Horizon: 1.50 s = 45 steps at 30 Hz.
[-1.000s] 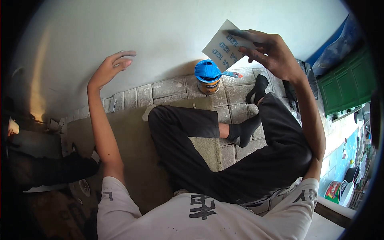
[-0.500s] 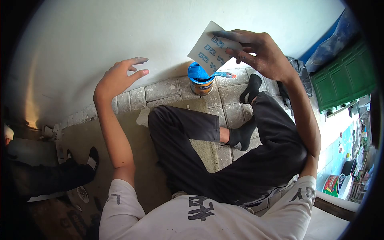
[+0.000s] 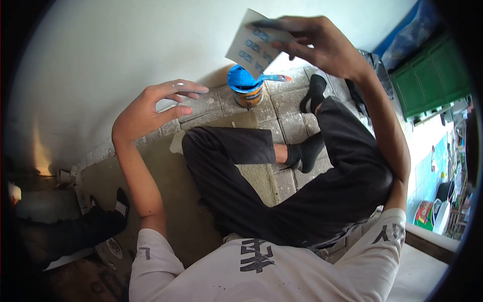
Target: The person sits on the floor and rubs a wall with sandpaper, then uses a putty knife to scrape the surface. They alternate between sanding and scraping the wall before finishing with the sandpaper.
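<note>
Pinched between the thumb and fingers of my right hand (image 3: 322,45) is a square sheet of sandpaper (image 3: 246,43), its pale back printed with blue "120" marks. Blue stains show on those fingers. My left hand (image 3: 156,108) hangs in the air before the wall, fingers and thumb apart, with nothing in it. Below the sheet stands an open paint can (image 3: 247,95), smeared blue at the rim. A paintbrush (image 3: 274,78) lies across its mouth, handle to the right.
A white wall (image 3: 141,45) rises in front of me. Paving bricks (image 3: 287,98) and a tan mat (image 3: 171,196) lie under my crossed legs. Another person's leg (image 3: 75,226) is at the left. At the right are a green crate (image 3: 427,80) and a bucket (image 3: 430,214).
My right hand has shifted up and slightly left in view with the sandpaper. The left hand has come a little lower and its fingers reach further right. The view itself has tilted slightly.
</note>
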Each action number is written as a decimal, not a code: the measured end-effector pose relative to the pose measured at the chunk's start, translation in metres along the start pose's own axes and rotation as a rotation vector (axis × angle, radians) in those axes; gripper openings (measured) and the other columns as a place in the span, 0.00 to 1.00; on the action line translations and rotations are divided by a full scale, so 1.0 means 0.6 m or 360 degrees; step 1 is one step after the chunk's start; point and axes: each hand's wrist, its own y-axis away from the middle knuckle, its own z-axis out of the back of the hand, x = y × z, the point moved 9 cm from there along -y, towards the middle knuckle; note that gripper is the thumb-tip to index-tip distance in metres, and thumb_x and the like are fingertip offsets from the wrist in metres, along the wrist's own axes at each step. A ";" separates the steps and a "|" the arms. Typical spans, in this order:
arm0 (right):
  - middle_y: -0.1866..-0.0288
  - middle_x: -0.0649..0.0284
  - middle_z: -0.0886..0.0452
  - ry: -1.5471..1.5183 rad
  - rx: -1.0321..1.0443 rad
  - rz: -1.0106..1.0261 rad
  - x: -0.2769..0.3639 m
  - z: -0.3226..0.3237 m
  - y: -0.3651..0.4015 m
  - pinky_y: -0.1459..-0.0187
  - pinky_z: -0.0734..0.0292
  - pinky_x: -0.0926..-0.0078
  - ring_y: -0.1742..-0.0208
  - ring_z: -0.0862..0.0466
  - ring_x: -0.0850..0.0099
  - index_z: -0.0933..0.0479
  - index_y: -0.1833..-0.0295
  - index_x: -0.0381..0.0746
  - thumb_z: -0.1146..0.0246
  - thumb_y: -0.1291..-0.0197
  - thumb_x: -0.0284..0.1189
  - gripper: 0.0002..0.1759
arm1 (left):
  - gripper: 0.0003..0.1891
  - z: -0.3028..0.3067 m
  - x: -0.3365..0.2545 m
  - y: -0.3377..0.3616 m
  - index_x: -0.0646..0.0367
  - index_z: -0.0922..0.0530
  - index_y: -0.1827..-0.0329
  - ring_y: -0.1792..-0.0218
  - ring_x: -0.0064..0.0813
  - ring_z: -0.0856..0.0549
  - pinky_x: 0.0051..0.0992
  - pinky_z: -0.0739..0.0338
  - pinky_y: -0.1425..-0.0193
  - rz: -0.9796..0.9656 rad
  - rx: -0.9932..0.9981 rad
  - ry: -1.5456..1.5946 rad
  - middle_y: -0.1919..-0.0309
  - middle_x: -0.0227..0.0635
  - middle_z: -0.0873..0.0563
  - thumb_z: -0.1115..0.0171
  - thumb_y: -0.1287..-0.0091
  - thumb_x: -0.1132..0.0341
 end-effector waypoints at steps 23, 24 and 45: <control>0.55 0.57 0.08 -0.0540 0.0731 -0.0367 -0.032 -0.094 0.077 0.51 0.15 0.71 0.57 0.12 0.73 0.11 0.45 0.36 0.29 0.31 0.33 0.15 | 0.14 -0.111 -0.139 -0.068 0.55 0.09 0.49 0.47 0.34 0.15 0.28 0.20 0.55 -0.0703 -0.0836 -0.0530 0.45 0.37 0.12 0.32 0.34 0.77; 0.55 0.57 0.08 -0.0539 0.0740 -0.0356 -0.033 -0.088 0.078 0.51 0.15 0.71 0.57 0.12 0.73 0.11 0.45 0.36 0.29 0.31 0.33 0.15 | 0.14 -0.107 -0.136 -0.065 0.55 0.09 0.49 0.47 0.34 0.15 0.28 0.20 0.55 -0.0696 -0.0847 -0.0535 0.45 0.37 0.12 0.32 0.34 0.77; 0.52 0.58 0.07 -0.0197 0.0852 -0.0341 -0.017 -0.058 0.088 0.46 0.13 0.71 0.52 0.08 0.69 0.10 0.46 0.41 0.27 0.37 0.26 0.14 | 0.35 -0.104 -0.094 -0.085 0.56 0.27 0.23 0.47 0.29 0.13 0.24 0.20 0.54 -0.0500 -0.0881 0.0086 0.39 0.39 0.12 0.25 0.33 0.62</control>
